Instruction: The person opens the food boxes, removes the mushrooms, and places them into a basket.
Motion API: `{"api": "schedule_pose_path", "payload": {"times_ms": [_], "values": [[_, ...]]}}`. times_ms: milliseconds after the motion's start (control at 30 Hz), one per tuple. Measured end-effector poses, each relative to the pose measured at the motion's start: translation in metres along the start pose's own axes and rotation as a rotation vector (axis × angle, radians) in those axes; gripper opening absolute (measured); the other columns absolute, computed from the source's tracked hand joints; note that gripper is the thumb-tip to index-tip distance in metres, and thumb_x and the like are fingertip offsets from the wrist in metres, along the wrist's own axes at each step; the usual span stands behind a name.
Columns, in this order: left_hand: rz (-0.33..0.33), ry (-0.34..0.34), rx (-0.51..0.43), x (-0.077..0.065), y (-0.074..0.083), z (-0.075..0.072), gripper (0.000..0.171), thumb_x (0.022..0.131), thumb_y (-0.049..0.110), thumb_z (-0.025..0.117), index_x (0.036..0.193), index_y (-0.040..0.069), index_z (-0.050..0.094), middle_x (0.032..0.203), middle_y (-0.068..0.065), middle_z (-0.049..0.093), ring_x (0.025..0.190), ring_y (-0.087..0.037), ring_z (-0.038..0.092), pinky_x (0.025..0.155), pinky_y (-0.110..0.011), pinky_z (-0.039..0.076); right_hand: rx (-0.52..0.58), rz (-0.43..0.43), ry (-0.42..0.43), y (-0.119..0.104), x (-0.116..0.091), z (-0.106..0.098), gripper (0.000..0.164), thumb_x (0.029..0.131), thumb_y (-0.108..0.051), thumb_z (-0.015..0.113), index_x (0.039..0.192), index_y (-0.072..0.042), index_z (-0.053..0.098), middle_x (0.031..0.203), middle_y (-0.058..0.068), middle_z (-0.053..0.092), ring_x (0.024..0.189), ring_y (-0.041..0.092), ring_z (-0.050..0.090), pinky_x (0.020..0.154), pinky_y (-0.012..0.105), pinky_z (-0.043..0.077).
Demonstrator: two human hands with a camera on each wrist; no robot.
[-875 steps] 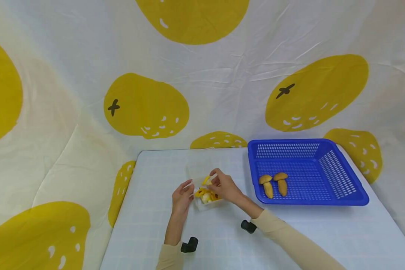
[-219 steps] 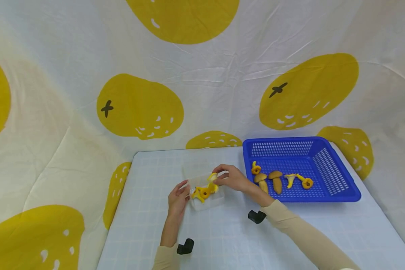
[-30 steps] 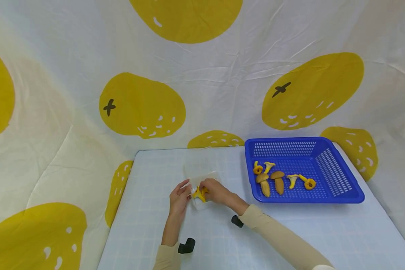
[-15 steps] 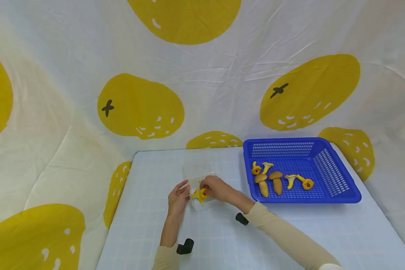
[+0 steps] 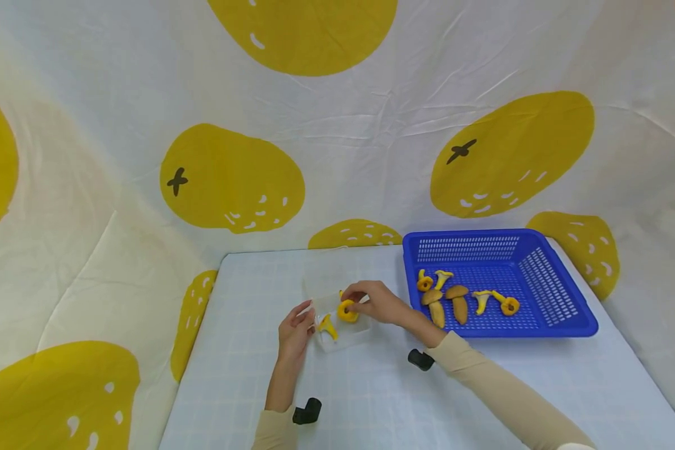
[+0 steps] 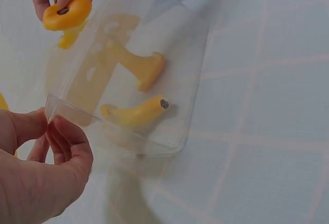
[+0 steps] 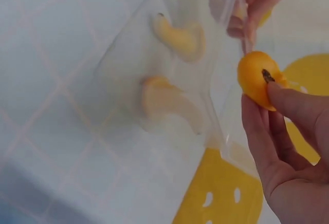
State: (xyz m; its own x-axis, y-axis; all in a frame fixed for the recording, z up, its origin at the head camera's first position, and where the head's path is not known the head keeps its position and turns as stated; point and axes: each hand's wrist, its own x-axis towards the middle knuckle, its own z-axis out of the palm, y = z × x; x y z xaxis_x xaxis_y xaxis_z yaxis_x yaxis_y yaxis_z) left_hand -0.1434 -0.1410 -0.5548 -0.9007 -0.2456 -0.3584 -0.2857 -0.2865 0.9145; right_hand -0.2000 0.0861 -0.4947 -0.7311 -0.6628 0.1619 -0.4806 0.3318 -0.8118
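My left hand (image 5: pixel 295 334) pinches the left edge of a clear plastic box (image 5: pixel 345 341) between thumb and fingers. Two yellow chanterelle mushrooms lie inside it; one chanterelle (image 6: pixel 138 113) is next to the near wall in the left wrist view, and the other chanterelle (image 6: pixel 139 64) is beyond it. Over the box's right side, my right hand (image 5: pixel 379 303) holds another yellow chanterelle (image 7: pixel 257 77) by its cap, with the thumb near the dark hollow in the middle. The box's see-through lid (image 5: pixel 326 278) is folded back behind it.
A blue mesh basket (image 5: pixel 545 306) stands at the back right. In it lie two brown-capped mushrooms (image 5: pixel 459 305) and several yellow chanterelles (image 5: pixel 508 305). A white cloth with yellow fruit prints (image 5: pixel 365 125) hangs behind the pale checked table (image 5: pixel 247 294).
Over the longer span, several chanterelles have gone from the box into the basket. Within the last second my right hand has lifted one chanterelle and drawn back rightward. My left hand stays at the box.
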Motion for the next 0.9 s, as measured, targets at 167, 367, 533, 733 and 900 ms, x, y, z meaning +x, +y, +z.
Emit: {"api": "schedule_pose_path", "payload": {"times_ms": [167,367,533,733,900], "values": [[0.013,0.006,0.006,0.001,-0.002,0.000,0.042,0.099,0.008,0.069,0.138,-0.004,0.059,0.102,-0.008,0.065,0.080,-0.013,0.055,0.071,-0.024,0.053,0.039,0.059,0.006,0.000,-0.005,-0.016,0.020,0.096,-0.004,0.072,0.115,0.000,0.072,0.107,0.008,0.073,0.098,0.021,0.067,0.092,0.041,0.056],[0.013,0.020,0.017,0.004,-0.005,0.000,0.039,0.099,0.009,0.069,0.136,-0.002,0.062,0.101,-0.008,0.064,0.081,-0.014,0.055,0.071,-0.023,0.052,0.067,0.124,0.004,0.003,-0.014,-0.035,0.022,0.097,-0.007,0.071,0.119,-0.002,0.071,0.112,0.007,0.072,0.104,0.026,0.066,0.096,0.038,0.055],[0.020,0.018,0.027,0.002,-0.004,0.000,0.038,0.100,0.008,0.067,0.136,-0.001,0.062,0.098,-0.005,0.063,0.082,-0.014,0.055,0.070,-0.022,0.051,0.083,0.153,0.042,0.004,-0.022,-0.049,0.021,0.097,-0.008,0.071,0.118,-0.003,0.071,0.112,0.008,0.073,0.104,0.025,0.066,0.095,0.034,0.055],[0.020,0.014,0.024,0.002,-0.003,0.000,0.039,0.100,0.007,0.067,0.138,-0.003,0.061,0.100,-0.004,0.064,0.081,-0.013,0.055,0.068,-0.021,0.051,0.121,0.221,0.093,0.007,-0.031,-0.066,0.022,0.097,-0.009,0.072,0.119,-0.003,0.071,0.111,0.009,0.073,0.102,0.024,0.067,0.093,0.034,0.056],[0.017,0.004,-0.003,0.003,-0.004,0.000,0.039,0.100,0.005,0.066,0.137,-0.003,0.060,0.100,-0.005,0.065,0.081,-0.012,0.055,0.066,-0.021,0.050,0.164,0.275,0.131,0.015,-0.041,-0.082,0.025,0.098,-0.013,0.072,0.121,-0.002,0.070,0.113,0.012,0.072,0.102,0.025,0.068,0.090,0.028,0.056]]}}
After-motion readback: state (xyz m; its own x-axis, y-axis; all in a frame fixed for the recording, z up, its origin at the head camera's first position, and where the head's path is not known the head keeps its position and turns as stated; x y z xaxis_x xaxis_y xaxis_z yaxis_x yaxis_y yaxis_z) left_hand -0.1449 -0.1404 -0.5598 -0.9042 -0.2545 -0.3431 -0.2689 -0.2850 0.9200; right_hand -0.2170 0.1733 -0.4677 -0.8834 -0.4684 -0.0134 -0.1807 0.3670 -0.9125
